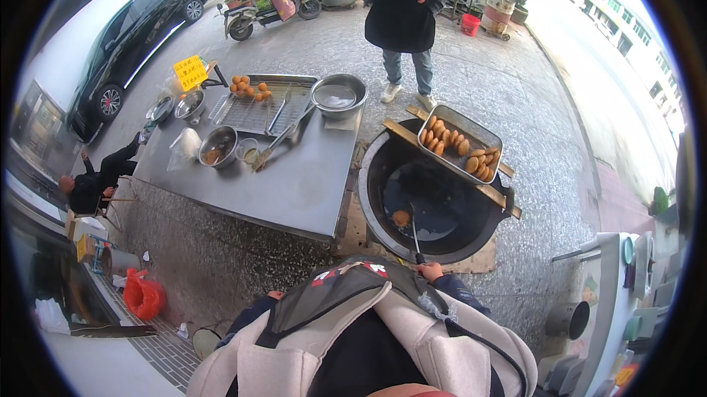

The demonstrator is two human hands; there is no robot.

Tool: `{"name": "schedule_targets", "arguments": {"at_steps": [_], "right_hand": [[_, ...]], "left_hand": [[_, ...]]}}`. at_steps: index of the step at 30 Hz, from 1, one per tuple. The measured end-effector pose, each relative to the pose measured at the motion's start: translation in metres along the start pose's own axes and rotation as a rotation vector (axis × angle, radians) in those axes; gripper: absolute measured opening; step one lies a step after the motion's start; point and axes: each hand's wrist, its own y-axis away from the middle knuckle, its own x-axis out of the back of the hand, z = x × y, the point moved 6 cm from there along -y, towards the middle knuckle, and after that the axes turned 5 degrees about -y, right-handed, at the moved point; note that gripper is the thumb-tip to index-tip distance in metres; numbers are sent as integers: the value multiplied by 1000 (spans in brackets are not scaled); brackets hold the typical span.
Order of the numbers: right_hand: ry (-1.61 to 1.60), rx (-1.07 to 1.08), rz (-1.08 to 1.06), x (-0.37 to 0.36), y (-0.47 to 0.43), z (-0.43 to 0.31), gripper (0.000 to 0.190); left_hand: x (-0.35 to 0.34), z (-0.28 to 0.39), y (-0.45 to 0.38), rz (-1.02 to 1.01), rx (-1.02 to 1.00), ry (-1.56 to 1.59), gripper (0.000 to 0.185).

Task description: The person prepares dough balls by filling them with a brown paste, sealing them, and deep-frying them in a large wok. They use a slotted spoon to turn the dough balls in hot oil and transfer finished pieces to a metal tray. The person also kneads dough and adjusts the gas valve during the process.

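My right hand (429, 271) grips the dark handle of a long metal ladle or skimmer (415, 235). Its far end dips into the dark oil (428, 198) of a large wok (371, 206). A browned fried piece (401, 218) is in the oil beside the tool's end. Over the wok's far side, wooden slats (476, 189) carry a metal tray (457, 160) with several golden-brown fried cakes (440, 134). My left hand (275, 295) shows only in part beside my apron (331, 297); its fingers are mostly hidden.
Left of the wok, a steel table (276, 198) bears a wire rack (237, 115) with fried balls (241, 86), a basin (353, 113), a bowl (225, 160) and a brush-like tool (281, 138). One person (406, 10) stands beyond the wok; another (88, 192) sits at left.
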Motion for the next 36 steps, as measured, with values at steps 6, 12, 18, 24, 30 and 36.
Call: {"name": "schedule_targets", "arguments": {"at_steps": [6,12,18,24,30,36], "right_hand": [[149,-14,-62,11,6,-2,34],[305,-6,-101,42,-2,-7,39],[245,-4,-144,54,-18,-5,33],[60,-48,-138,32,-30,5,23],[-129,-10,-82,0,-26,11,22],[-210,-64,-86,-12,-15,7,20]], "left_hand": [[-4,33,-20,68,-63,7,34],[-68,68,-13,-12,-53,115,36],[-111,58,15,-52,-54,128,37],[-77,13,34,-23,-5,98,38],[-12,-18,30,11,-15,5,39],[34,15,16,127,-77,-67,39]]}}
